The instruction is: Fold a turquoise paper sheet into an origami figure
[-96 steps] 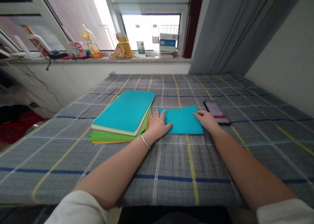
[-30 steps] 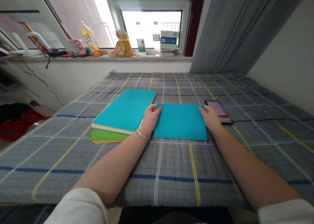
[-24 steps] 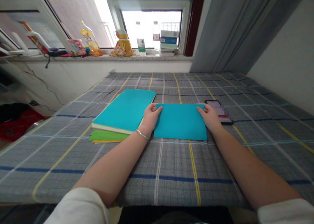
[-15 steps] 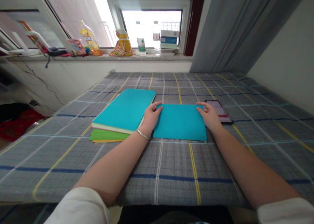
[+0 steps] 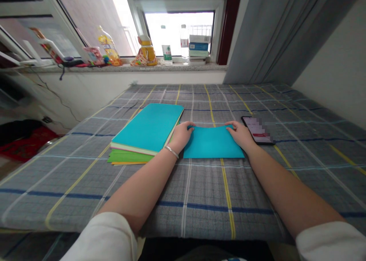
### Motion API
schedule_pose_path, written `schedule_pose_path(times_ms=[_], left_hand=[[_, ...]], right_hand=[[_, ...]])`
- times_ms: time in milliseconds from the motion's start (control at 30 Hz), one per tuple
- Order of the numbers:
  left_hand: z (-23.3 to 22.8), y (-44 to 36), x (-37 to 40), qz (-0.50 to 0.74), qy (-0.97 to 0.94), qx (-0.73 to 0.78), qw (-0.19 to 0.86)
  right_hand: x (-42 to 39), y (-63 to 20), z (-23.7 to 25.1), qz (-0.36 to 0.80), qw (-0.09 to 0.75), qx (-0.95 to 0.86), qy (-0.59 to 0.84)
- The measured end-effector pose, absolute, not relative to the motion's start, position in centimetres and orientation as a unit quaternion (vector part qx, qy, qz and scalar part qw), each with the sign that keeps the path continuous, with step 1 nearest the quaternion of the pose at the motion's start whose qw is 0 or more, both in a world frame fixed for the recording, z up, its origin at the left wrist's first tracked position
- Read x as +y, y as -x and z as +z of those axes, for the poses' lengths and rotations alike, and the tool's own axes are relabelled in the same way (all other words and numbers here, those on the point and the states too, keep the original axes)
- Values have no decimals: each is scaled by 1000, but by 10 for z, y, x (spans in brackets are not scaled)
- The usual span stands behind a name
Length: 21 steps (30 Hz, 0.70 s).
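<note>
now both arms reach forward, left hand (image 5: 180, 136) and right hand (image 5: 240, 134) fingers pinching the teal sheet (image 5: 213, 146) far corners

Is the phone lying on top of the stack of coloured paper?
No. The phone lies on the plaid cloth beside the right hand, across the teal sheet from the paper stack.

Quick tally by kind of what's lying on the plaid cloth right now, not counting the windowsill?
Loose teal sheet, with the left hand and right hand at its far corners: 1
Stack of coloured paper, teal on top, green and orange edges showing: 1
Phone: 1
Total: 3
</note>
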<state>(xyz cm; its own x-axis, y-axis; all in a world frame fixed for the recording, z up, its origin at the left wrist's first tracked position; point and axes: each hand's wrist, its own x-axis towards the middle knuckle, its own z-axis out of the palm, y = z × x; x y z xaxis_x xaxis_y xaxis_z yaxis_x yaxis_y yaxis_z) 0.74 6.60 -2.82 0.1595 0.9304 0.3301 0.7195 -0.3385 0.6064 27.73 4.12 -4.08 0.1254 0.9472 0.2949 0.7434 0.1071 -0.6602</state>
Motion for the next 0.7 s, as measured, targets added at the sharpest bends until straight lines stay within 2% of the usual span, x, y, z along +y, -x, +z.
schedule_pose_path(times_ms=[133,367,567,700], left_hand=[[-33,-14,77,288,-779,550,89],[-31,-18,72,227,-816,529,39],[-27,-22,65,160,-850,487,-119],[-26,-26,68,95,-905,400,-111]], right_hand=[[47,-278,-43,108,366,-641,666],[52,-280,-43,79,331,-663,667],[53,-281,-46,76,334,-665,663],[52,-281,-46,75,331,-666,665]])
